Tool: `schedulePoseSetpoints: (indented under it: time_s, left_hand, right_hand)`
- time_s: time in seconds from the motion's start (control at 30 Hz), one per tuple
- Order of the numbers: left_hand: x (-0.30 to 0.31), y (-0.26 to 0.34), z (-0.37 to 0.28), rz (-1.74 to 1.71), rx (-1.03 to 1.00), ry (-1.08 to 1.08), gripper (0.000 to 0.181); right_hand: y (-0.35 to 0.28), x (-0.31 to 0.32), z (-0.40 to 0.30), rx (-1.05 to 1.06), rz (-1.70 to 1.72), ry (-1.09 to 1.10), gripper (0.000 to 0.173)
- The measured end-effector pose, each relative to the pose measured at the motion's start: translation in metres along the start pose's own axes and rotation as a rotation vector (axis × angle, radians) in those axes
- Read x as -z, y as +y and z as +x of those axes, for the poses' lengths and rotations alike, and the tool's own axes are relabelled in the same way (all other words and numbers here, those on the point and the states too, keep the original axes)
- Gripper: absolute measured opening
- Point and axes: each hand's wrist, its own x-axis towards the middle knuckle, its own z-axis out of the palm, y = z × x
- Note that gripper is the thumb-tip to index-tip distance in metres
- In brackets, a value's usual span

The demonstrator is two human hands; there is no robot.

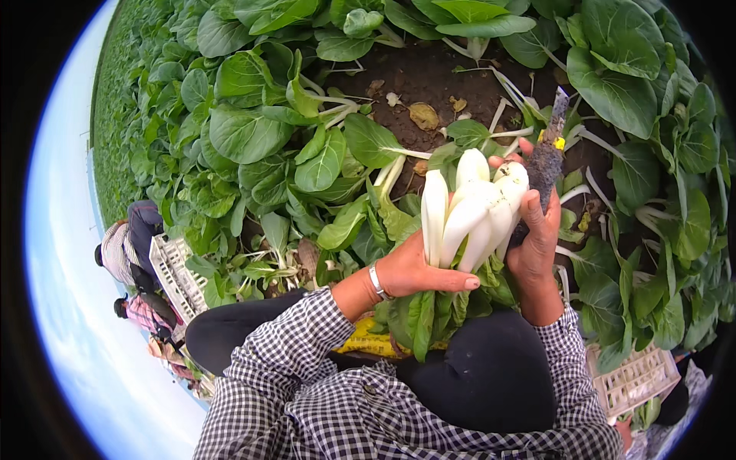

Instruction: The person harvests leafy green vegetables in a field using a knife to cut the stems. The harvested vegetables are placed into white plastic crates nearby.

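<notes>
My left hand [411,267], with a silver bracelet at its wrist, is closed around a bunch of bok choy [474,221]. The white stem bases point up, and the green leaves hang down over my knees. My right hand [537,236] holds a knife [546,158] with a dark, dirt-caked handle, a bit of yellow on it and a short, soiled blade pointing away from me. The thumb and fingertips of that hand are beside the cut stem bases; whether they press on them cannot be told.
Bok choy plants [247,132] grow on both sides of a strip of bare soil [408,77] with fallen yellow leaves. White plastic crates [178,270] stand at the left near several people [118,247]. Another crate [632,379] is at the lower right, beside a person's hand. Yellow material [368,339] lies under my knees.
</notes>
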Motion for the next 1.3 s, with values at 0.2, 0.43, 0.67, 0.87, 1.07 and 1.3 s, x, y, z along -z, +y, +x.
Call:
schedulePoseSetpoints:
  time_s: [0.2, 0.43, 0.67, 0.87, 1.07, 1.3]
  left_hand:
    - [-0.003, -0.010, -0.047, -0.132, -0.425, 0.126, 0.095]
    - [-0.010, 0.006, -0.225, -0.326, -0.864, 0.093, 0.088]
    - [-0.021, -0.071, -0.522, -0.387, -1.161, 0.952, 0.052]
    - [-0.044, -0.178, -0.692, -0.320, -0.937, 1.795, 0.045]
    - [-0.017, -0.291, -0.671, 0.485, 0.045, 2.066, 0.082]
    - [0.078, -0.400, -0.521, 0.640, 0.649, 2.117, 0.089]
  right_hand:
    - [-0.024, -0.085, -0.023, -0.008, -0.279, -0.100, 0.059]
    - [-0.051, -0.222, -0.084, -0.166, -0.342, -0.599, 0.056]
    - [-0.040, -0.310, -0.142, -0.068, -0.616, -0.751, 0.055]
    - [-0.008, -0.306, -0.150, -0.246, -0.646, -0.674, 0.048]
    - [0.035, -0.289, -0.137, -0.426, -0.669, -0.572, 0.040]
    - [0.055, -0.272, -0.110, -0.460, -0.799, -0.393, 0.034]
